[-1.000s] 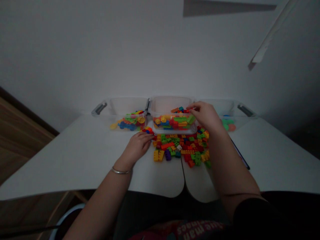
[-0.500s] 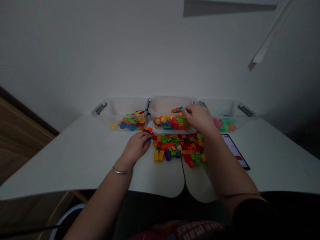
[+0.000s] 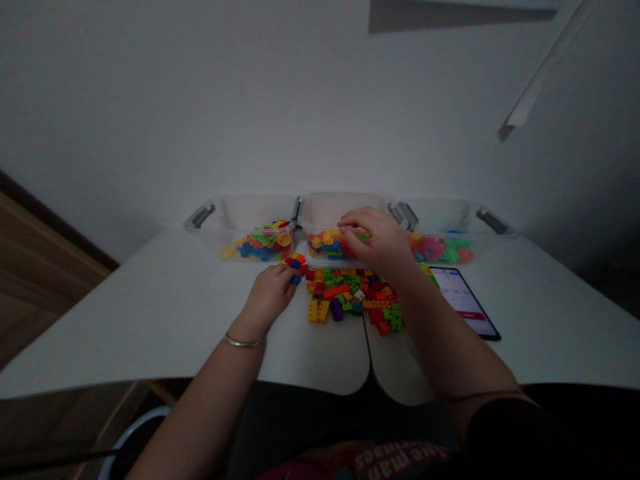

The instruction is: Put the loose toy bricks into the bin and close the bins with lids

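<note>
Head view, left hand: resting low at the left edge of the loose bricks [image 3: 336, 292], back of the left hand [image 3: 270, 291] upward, fingers curled against a small blue brick [image 3: 296, 280]; cannot tell whether they are clamped on it
Left wrist: a thin silver bracelet [image 3: 243, 343]
By the left fingertips: a small cluster of red, orange, yellow and blue pieces [image 3: 299, 258], just in front of the gap between two boxes
Right hand: the right hand [image 3: 377, 239] is above the front part of the middle box [image 3: 345, 208], thumb and forefinger tips near each other; whether they meet or grip a piece cannot be told
Loose bricks: spread on the white table [image 3: 190, 307] in front of the middle box, mostly red, orange, yellow and green, with a purple brick [image 3: 337, 309] and two yellow ones at the near edge; the right forearm hides part of them
Middle box: clear, holding mixed bricks, partly covered by the right hand
Left box [image 3: 250, 212]: clear, colourful pieces heaped toward its right side
Right box [image 3: 440, 212]: clear, pink, green and orange pieces inside
Phone [image 3: 467, 303]: lying screen up on the table, beside the right forearm
Behind: a plain pale wall [image 3: 250, 100]
</note>
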A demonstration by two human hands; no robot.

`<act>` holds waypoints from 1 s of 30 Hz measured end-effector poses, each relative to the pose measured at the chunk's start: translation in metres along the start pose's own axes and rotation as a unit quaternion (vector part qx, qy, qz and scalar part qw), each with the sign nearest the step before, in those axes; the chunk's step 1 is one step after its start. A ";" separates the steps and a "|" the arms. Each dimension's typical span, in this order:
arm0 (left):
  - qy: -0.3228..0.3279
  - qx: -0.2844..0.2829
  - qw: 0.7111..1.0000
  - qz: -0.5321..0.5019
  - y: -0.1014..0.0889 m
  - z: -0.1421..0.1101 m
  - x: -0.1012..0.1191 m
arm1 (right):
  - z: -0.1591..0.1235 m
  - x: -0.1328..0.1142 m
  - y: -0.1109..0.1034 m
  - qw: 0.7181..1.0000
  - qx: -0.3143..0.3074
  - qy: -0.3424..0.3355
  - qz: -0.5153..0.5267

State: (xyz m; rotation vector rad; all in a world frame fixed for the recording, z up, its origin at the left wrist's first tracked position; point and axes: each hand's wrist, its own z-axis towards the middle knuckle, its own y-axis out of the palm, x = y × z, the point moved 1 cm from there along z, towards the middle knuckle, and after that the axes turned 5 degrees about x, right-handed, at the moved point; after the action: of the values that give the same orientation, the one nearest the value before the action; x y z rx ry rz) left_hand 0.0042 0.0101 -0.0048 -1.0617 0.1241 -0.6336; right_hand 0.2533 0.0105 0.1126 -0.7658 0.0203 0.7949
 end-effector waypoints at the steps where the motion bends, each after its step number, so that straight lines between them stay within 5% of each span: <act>1: -0.003 0.000 1.000 0.001 0.000 0.000 0.000 | -0.001 -0.002 0.004 1.000 -0.011 -0.009 0.010; 10: -0.046 0.021 0.998 -0.044 -0.007 0.004 0.010 | -0.019 -0.011 0.045 0.991 -0.114 -0.038 0.057; 19: -0.022 0.099 0.990 -0.100 -0.011 0.006 0.016 | -0.024 -0.007 0.060 0.973 -0.185 0.077 0.118; 25: 0.019 0.112 0.990 -0.085 -0.014 0.007 0.018 | -0.028 -0.003 0.071 0.934 -0.236 0.147 0.223; 30: 0.028 0.132 0.986 -0.095 -0.015 0.007 0.019 | -0.030 0.000 0.077 0.918 -0.232 0.169 0.273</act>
State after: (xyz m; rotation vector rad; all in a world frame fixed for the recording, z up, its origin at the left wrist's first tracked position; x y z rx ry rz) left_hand 0.0159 0.0006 0.0148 -0.8054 -0.0141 -0.8278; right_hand 0.2113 0.0265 0.0431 -1.3792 0.3826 1.2088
